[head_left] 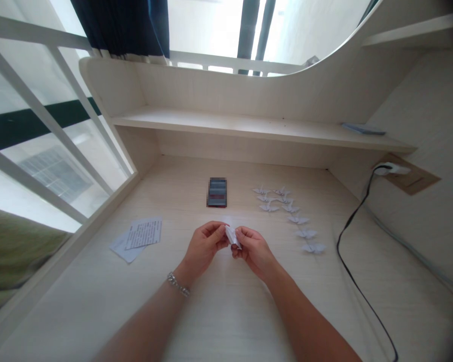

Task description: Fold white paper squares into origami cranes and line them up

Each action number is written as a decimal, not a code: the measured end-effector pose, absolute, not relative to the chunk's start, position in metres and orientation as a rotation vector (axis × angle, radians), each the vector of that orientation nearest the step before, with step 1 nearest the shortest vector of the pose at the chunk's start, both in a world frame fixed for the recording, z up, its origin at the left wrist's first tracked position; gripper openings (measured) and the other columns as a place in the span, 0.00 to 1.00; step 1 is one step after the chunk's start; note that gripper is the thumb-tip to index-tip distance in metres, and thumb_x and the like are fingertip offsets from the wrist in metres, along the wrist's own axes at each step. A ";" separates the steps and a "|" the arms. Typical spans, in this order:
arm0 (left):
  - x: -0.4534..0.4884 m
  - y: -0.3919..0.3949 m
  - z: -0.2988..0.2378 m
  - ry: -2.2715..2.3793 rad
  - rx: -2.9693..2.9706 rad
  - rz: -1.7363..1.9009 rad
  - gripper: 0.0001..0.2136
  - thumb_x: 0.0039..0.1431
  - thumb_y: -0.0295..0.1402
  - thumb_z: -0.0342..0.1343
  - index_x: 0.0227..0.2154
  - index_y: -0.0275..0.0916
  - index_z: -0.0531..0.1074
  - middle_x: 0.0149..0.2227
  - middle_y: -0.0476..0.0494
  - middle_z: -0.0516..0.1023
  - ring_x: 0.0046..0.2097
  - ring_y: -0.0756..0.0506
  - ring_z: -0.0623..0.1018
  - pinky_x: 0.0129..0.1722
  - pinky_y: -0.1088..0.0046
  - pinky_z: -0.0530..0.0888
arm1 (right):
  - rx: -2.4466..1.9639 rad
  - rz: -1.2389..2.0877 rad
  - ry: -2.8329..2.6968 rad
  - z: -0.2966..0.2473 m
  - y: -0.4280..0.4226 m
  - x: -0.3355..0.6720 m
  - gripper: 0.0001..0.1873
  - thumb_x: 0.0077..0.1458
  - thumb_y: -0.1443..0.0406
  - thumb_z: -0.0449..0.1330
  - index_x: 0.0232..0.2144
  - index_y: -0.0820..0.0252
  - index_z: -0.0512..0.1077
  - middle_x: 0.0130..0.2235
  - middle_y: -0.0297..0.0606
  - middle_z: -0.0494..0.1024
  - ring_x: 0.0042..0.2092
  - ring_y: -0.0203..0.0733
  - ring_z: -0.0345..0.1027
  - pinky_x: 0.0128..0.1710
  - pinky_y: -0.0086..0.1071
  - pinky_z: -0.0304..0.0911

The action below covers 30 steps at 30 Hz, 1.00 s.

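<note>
Between my two hands, above the middle of the desk, is a small piece of folded white paper. My left hand pinches its left side with thumb and fingers, and a chain bracelet circles that wrist. On the other side my right hand grips the paper's right edge, fingers curled beneath. Parts of the paper are covered by the fingertips. Several folded white paper cranes lie to the right, past my right hand, in a loose, curving group.
Beyond my hands lies a dark phone-like object, its face pixelated. Paper sheets, one printed, rest at left. A black cable runs from a wall socket down the right side. A shelf spans the back.
</note>
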<state>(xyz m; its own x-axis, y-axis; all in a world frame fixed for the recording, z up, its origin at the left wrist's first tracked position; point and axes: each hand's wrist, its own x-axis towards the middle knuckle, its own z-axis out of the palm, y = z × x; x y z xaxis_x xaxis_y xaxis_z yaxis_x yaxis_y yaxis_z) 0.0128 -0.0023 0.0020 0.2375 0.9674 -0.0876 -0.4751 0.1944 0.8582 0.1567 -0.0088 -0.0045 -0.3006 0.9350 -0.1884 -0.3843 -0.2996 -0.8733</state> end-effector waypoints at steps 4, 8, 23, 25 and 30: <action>0.012 -0.001 0.000 0.886 0.915 1.185 0.11 0.45 0.34 0.61 0.31 0.34 0.71 0.26 0.46 0.75 0.28 0.51 0.74 0.30 0.73 0.71 | -1.056 1.561 -1.093 -0.009 -0.005 0.156 0.15 0.48 0.54 0.57 0.24 0.61 0.66 0.20 0.31 0.66 0.21 0.32 0.58 0.21 0.26 0.56; 0.012 0.001 -0.004 0.968 1.029 1.176 0.12 0.42 0.31 0.62 0.31 0.35 0.69 0.22 0.49 0.74 0.26 0.50 0.74 0.28 0.75 0.71 | -1.220 1.140 -1.332 -0.008 -0.004 0.157 0.13 0.49 0.56 0.57 0.27 0.61 0.70 0.27 0.36 0.71 0.30 0.38 0.64 0.30 0.30 0.61; 0.016 0.000 -0.008 1.030 1.112 1.263 0.12 0.40 0.33 0.63 0.28 0.35 0.70 0.28 0.46 0.76 0.32 0.48 0.76 0.34 0.72 0.72 | -1.237 1.062 -1.364 -0.008 -0.005 0.153 0.15 0.50 0.56 0.56 0.24 0.62 0.71 0.25 0.35 0.72 0.29 0.38 0.64 0.30 0.29 0.60; 0.017 0.000 -0.010 1.048 1.111 1.243 0.12 0.41 0.33 0.63 0.30 0.35 0.70 0.27 0.46 0.76 0.30 0.48 0.76 0.33 0.72 0.72 | -1.254 1.038 -1.302 -0.011 -0.003 0.154 0.16 0.50 0.56 0.56 0.20 0.62 0.68 0.21 0.32 0.68 0.26 0.36 0.61 0.27 0.29 0.58; 0.018 0.002 -0.013 1.115 1.107 1.186 0.13 0.42 0.33 0.62 0.32 0.35 0.69 0.22 0.48 0.76 0.26 0.49 0.75 0.27 0.76 0.69 | -1.196 1.093 -1.182 -0.016 -0.002 0.151 0.15 0.50 0.56 0.56 0.21 0.62 0.67 0.21 0.32 0.67 0.26 0.35 0.61 0.27 0.29 0.59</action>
<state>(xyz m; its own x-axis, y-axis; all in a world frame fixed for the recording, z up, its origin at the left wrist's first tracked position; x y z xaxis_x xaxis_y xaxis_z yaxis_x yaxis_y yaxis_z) 0.0179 0.0017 -0.0125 0.0517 0.9973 -0.0524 -0.1139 0.0581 0.9918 0.1513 -0.0024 -0.0164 0.0848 0.9937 0.0728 0.0050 0.0726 -0.9973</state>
